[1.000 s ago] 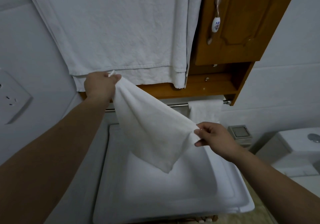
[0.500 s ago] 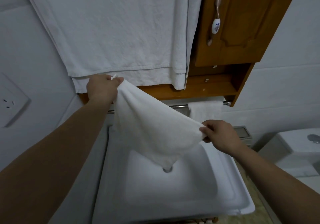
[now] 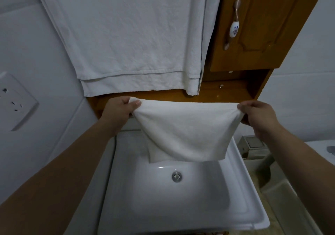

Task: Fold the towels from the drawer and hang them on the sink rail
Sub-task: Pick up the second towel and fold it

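View from above a white rectangular ceramic sink (image 3: 181, 207) with a round metal drain (image 3: 176, 176) in its basin.

To the far left of the sink, a white plastic wall socket (image 3: 17, 101) sits on the pale wall.

Above the sink's back left corner, the person's left hand (image 3: 117, 110) reaches forward on a bare arm. Its fingers (image 3: 135, 103) are clamped on the top left corner of a small white terry towel (image 3: 183, 131).

The towel is stretched level between both hands and hangs in the air over the back edge of the sink. Its lower edge droops toward the basin without touching the drain. The rail behind the towel is hidden.

Higher above the sink, a large white bath towel (image 3: 130, 35) hangs flat against the wall, its hem just above the held towel.

Above the sink's back right corner, the right hand (image 3: 261, 116) has its fingers (image 3: 243, 106) pinched closed on the towel's top right corner.

Up and to the right of the sink is a brown wooden wall cabinet (image 3: 262, 26) with a metal handle bearing a white painted ceramic bead (image 3: 233, 28).

Just right of the sink stands a small grey box (image 3: 253, 144). Farther right is the edge of a white ceramic toilet tank (image 3: 322, 153).
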{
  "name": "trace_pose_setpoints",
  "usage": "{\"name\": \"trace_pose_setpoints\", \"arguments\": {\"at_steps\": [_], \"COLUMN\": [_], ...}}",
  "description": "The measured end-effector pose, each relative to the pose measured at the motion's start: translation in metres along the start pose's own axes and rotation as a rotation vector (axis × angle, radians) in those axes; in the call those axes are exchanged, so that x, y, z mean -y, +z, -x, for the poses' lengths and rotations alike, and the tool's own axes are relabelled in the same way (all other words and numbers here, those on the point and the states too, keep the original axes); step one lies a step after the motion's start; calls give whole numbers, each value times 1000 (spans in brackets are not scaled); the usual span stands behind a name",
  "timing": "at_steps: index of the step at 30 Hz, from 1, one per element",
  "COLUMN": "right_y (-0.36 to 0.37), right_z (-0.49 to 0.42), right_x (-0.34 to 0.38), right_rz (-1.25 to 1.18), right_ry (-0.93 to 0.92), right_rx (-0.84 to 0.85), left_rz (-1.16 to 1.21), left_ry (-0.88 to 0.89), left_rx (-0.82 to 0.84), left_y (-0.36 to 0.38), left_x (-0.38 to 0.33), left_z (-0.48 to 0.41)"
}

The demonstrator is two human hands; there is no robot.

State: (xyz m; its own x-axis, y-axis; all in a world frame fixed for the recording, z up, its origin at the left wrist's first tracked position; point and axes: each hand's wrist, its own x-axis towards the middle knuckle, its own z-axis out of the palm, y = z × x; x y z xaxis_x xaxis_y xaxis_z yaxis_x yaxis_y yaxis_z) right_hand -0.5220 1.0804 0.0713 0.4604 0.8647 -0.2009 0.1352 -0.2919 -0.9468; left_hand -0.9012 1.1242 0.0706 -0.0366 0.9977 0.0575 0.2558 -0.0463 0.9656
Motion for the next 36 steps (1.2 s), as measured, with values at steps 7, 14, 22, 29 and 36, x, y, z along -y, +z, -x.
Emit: {"name": "trace_pose_setpoints", "arguments": {"at_steps": [7,14,22,29,36], "right_y": [7,10,10,15,60], "right_z": [-1,2,10,17,33], "right_x": [11,11,9,11,10], "right_rz": [108,116,156,82,22], "right_ry": [-111,-139,-177,-145,-52], "right_rx": [-53,-36,14,32,15], "left_rz": [229,345,291,190,-94], "left_ry": [-98,-129,-152,-175,-95], "left_rx": [64,91,56,-105,-238], "left_y": [-7,-8,-16,-10,25], "left_x": [6,4,8,6,-5], "left_z": [0,5,7,12,22]}}
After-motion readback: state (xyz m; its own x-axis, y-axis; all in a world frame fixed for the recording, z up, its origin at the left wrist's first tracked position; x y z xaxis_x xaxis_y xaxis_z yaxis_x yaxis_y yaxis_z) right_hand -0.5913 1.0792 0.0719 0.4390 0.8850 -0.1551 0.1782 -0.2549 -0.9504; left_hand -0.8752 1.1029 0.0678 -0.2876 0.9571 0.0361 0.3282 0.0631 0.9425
